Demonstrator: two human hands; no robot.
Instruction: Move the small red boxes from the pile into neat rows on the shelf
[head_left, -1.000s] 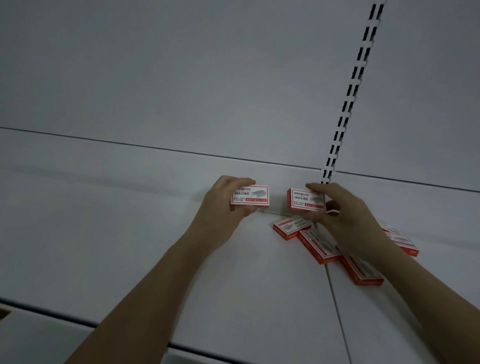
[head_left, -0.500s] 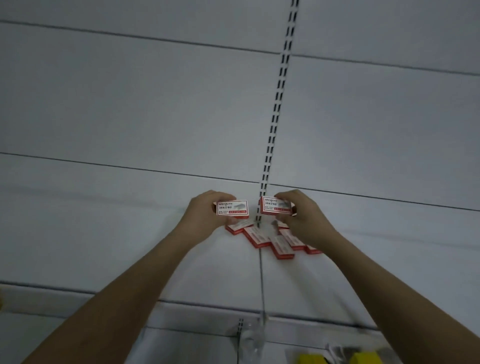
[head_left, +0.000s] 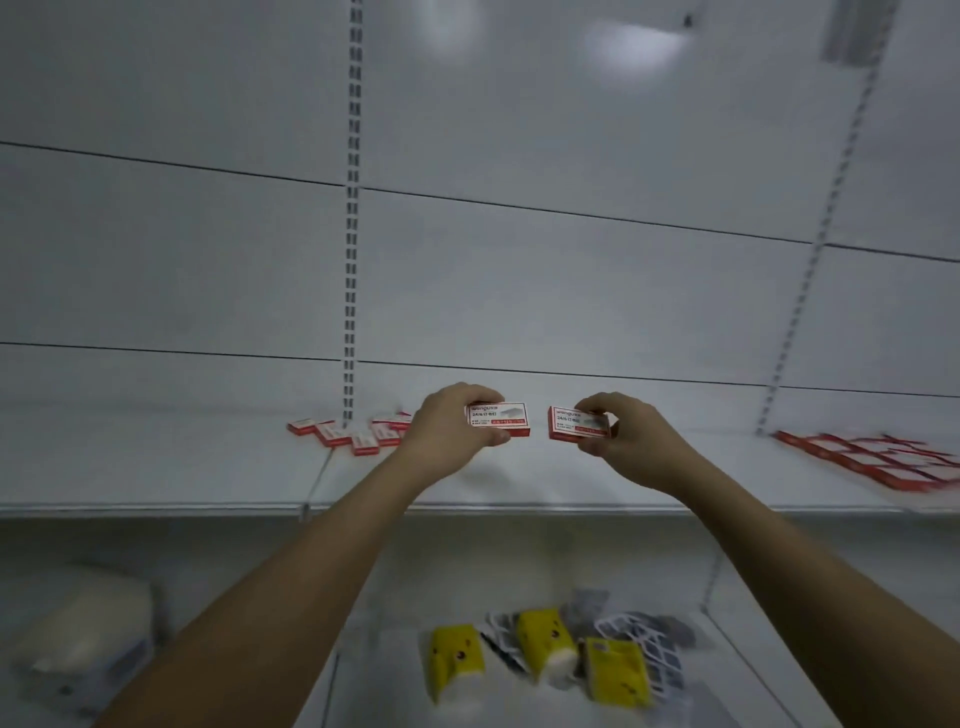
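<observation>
Currently one small red box (head_left: 498, 420) is pinched by the left hand (head_left: 451, 427) and a second box (head_left: 577, 423) by the right hand (head_left: 626, 435), fingers curled round each, both held above the shelf (head_left: 519, 483). The loose pile (head_left: 353, 432) is left at the far left, and the finished rows (head_left: 872, 460), blurred, lie at the far right. Ideally both boxes would be carried rightward to the rows' open edge, kept level, label up, set down flush against neighbours, and squared before being released.
</observation>
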